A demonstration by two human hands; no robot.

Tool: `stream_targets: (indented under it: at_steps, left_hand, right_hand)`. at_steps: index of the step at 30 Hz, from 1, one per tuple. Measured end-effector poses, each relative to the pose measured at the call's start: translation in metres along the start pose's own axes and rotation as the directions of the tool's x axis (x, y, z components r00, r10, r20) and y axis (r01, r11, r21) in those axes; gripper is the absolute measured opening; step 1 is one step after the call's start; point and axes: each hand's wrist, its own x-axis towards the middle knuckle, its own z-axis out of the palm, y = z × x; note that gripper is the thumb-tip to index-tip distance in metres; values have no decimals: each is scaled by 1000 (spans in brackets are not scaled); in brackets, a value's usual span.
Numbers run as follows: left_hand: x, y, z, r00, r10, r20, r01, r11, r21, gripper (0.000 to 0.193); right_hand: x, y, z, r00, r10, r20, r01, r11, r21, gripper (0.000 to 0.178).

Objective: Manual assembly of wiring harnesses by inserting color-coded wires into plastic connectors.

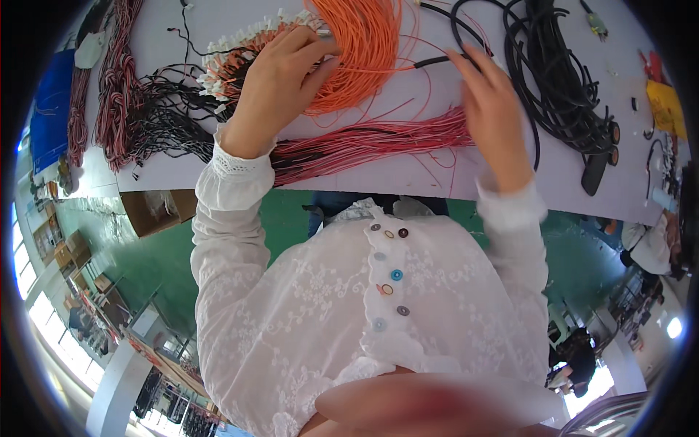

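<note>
My left hand (285, 80) is closed, thumb and finger pinched near a thin orange wire (378, 70) that stretches toward the right. That wire meets a piece of black cable (431, 63), whose other side passes under the fingers of my right hand (495, 109). The right fingers are bent around the black cable and slightly blurred. Behind the left hand lies a big coil of orange wire (360, 44), with a cluster of white connectors (217, 76) to its left. A bundle of red and black wires (364, 146) lies along the table's front edge, below both hands.
Black cables lie coiled (546, 65) at the right. Twisted red and black wire bundles (120, 95) and loose black leads (171, 120) cover the left side. A yellow item (664, 105) sits at the far right. An open cardboard box (156, 211) stands below the table's front edge.
</note>
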Motion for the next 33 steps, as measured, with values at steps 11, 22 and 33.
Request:
stream_targets:
  at_steps: [11,22,33]
  left_hand:
    - [2,27,15,987,102,-123,-99,995,31,17]
    - [30,81,0,967,-34,-251,-29,970,-242,13]
    - [32,87,7,956,-58,-288,-52,932,-358,12]
  right_hand:
    - [8,18,-2,973,-206,-101,206,978,-3,21]
    - [14,-12,-60,954,-216,-209,237,968,86,22]
    - [24,-23,-57,943,-290,-161,320,924,209,22]
